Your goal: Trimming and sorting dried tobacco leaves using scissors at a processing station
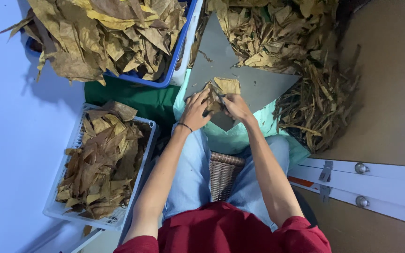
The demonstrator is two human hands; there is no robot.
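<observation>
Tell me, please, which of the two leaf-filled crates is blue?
The upper crate, heaped with dried leaves, is blue; the lower crate beside the left arm is white.

The fingertips of the left hand (196, 110) and the right hand (236, 107) are buried in the crumpled dry brown leaf (222, 92), so the exact grip cannot be told. A small dark object between the hands is too small to identify. The blue plastic crate of dried leaves (176, 61) at far left is cut by the top edge, as is the loose heap of yellow-brown leaves (277, 33) at far right. The grey flat board (258, 84) runs under that heap.
</observation>
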